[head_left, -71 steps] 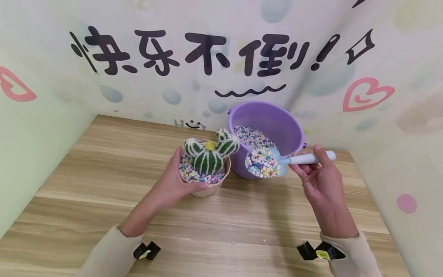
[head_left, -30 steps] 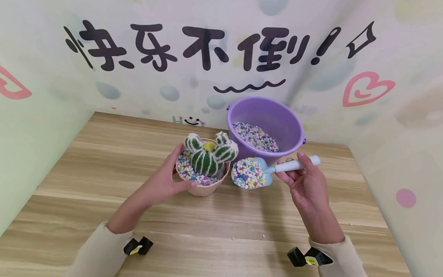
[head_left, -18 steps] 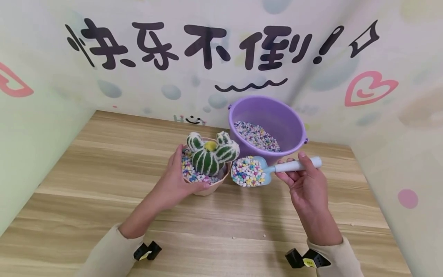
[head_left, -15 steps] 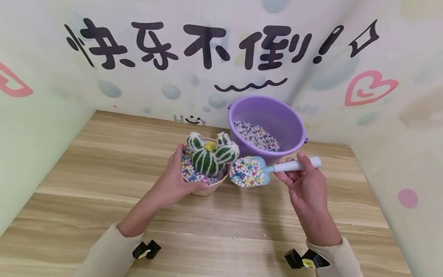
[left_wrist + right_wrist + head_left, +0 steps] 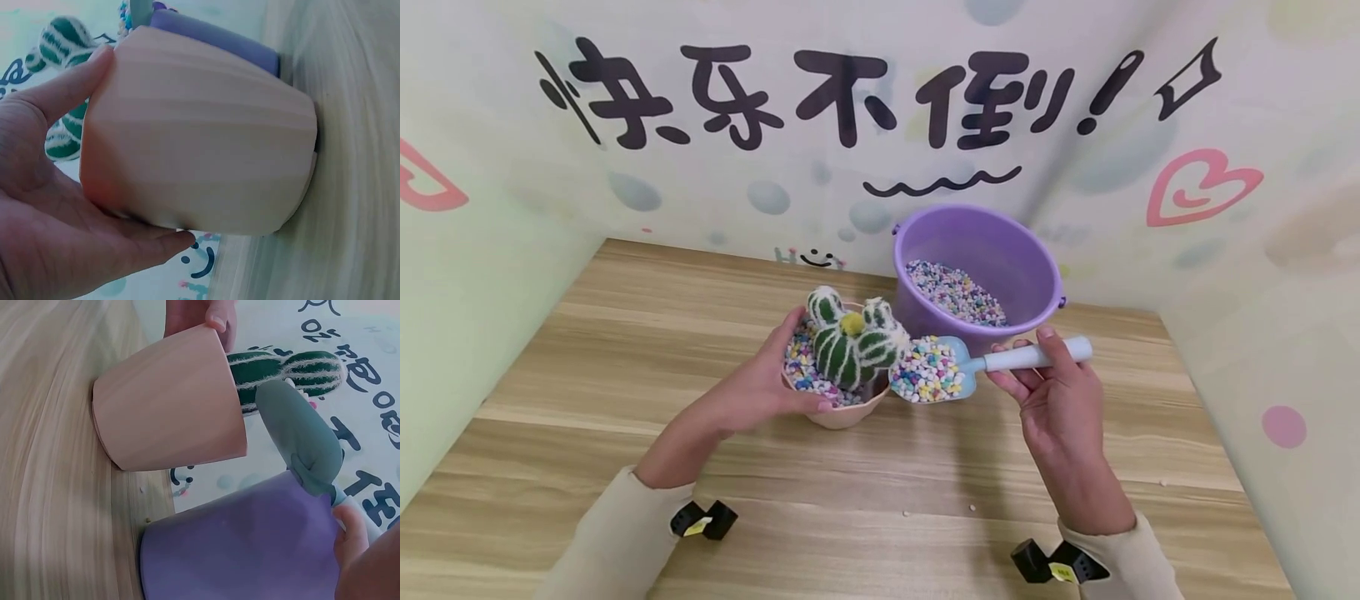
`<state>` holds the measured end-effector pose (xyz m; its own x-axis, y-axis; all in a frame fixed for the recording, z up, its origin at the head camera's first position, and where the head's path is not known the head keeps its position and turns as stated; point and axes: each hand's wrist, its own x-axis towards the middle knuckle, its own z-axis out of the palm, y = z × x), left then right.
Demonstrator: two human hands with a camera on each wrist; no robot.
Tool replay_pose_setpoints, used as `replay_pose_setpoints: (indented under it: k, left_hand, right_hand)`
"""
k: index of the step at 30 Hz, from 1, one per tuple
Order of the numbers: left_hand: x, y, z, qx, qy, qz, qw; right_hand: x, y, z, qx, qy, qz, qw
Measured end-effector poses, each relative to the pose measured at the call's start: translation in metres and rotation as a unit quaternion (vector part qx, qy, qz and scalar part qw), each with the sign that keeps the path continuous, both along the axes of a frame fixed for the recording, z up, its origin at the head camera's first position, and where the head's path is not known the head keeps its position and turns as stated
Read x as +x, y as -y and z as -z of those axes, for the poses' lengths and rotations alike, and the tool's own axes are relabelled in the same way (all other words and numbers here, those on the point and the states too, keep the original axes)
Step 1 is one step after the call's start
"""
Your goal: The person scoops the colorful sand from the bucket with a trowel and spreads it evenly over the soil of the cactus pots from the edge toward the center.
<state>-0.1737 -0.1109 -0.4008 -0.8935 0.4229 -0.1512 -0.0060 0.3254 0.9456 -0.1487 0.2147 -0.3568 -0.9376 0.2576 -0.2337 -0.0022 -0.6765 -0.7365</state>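
My left hand (image 5: 758,379) grips a pale pink faceted flowerpot (image 5: 200,131) by its left side, thumb at the near rim. In the pot a green cactus (image 5: 842,357) with white fuzzy stripes and a yellow top stands among colourful pebbles (image 5: 802,367). My right hand (image 5: 1063,408) holds a light blue scoop (image 5: 297,428) by its white handle (image 5: 1022,358). The scoop is heaped with pebbles (image 5: 928,371), and its tip is right at the pot's right rim, beside a cactus arm. The far side of the pot is hidden behind the cactus.
Just behind the scoop stands a purple bucket (image 5: 917,312), partly filled with the same small pebbles (image 5: 955,292). A few stray pebbles (image 5: 972,507) lie on the wooden table (image 5: 820,517). A printed cloth backdrop (image 5: 722,192) closes off the rear of the table.
The loaded scoop has moved left and down from the bucket's front to the pot's rim. My left hand keeps its grip on the pot, which now leans slightly towards the scoop.
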Motion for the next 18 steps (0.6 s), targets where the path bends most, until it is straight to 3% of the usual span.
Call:
replay_pose_setpoints:
  k: [7, 18]
  left_hand:
    - [-0.008, 0.008, 0.002, 0.052, 0.026, 0.040, 0.9975]
    - [-0.012, 0.013, -0.001, 0.053, 0.044, 0.064, 0.9956]
  right_hand:
    - [0.001, 0.006, -0.001, 0.011, -0.005, 0.011, 1.000]
    - [0.004, 0.012, -0.006, 0.030, 0.002, 0.014, 0.999]
